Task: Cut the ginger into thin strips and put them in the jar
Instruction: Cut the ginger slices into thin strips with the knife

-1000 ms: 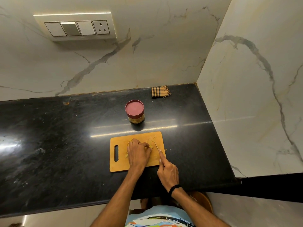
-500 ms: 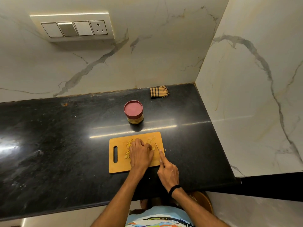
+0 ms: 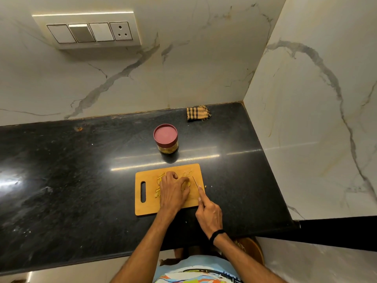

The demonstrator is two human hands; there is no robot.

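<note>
On wooden board [image 3: 149,209] — left hand [image 3: 173,190] grips ginger [image 3: 186,180] (pale strips) | right hand [image 3: 209,216] grips knife [image 3: 195,181]

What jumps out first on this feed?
Two hands work on the wooden cutting board near the front edge of the black counter: the left hand holds down ginger, the right hand grips a knife beside it. Behind the board stands the red-lidded jar, closed, and a checked cloth lies at the back wall.

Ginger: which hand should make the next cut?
Right. The right hand grips the knife, its blade over the board just right of the ginger. The left hand pins the ginger, fingers curled over it, so it likely just steadies.
</note>
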